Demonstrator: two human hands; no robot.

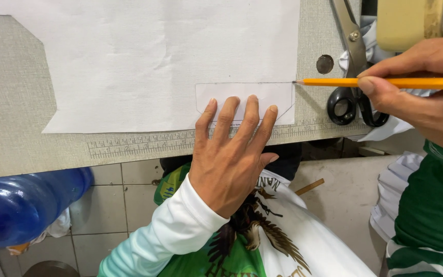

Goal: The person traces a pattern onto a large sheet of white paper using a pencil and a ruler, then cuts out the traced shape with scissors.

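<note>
1 small white paper template [244, 96] lies on 1 large white sheet [155, 56], near the table's front edge. The left hand [234, 154] presses flat on the template, 4 fingers spread apart, thumb out to the side. The right hand [421, 84] pinches 1 yellow pencil [380, 81] between its fingertips, the tip touching the template's upper right corner. 1 pair of black-handled scissors [354, 77] lies just behind the pencil. 1 ruler strip [144, 143] runs along the table [11, 102] edge. 1 blue bottle [21, 205] sits low on the left.
</note>
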